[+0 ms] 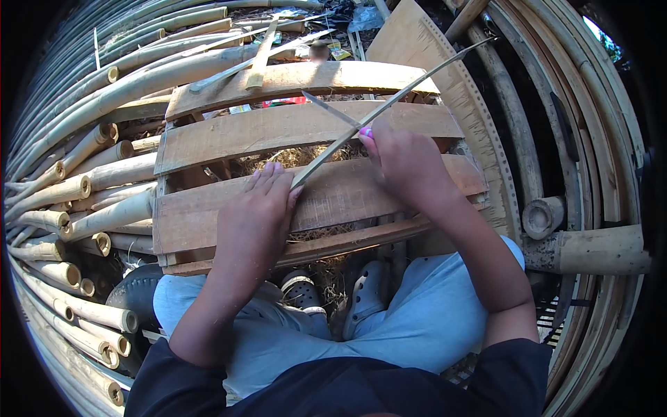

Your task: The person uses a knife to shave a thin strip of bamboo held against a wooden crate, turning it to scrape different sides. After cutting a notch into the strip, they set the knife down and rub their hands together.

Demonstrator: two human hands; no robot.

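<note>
A long thin bamboo strip [417,81] runs diagonally over a slatted wooden bench [208,215], its far end past the bench's right side. My left hand [256,212] lies palm down on the nearest slats, its fingers together, with the strip's near end by the thumb. In my right hand [408,163], closed, is the pink handle of a knife. The knife's blade [330,109] points up and left and crosses the strip just beyond that hand.
Cut bamboo poles [104,184] are stacked along the left. A thin board [445,83] leans behind the bench's right side. Long wooden strips [597,125] and a thick bamboo piece [590,250] are at the right. Shavings lie beneath the slats.
</note>
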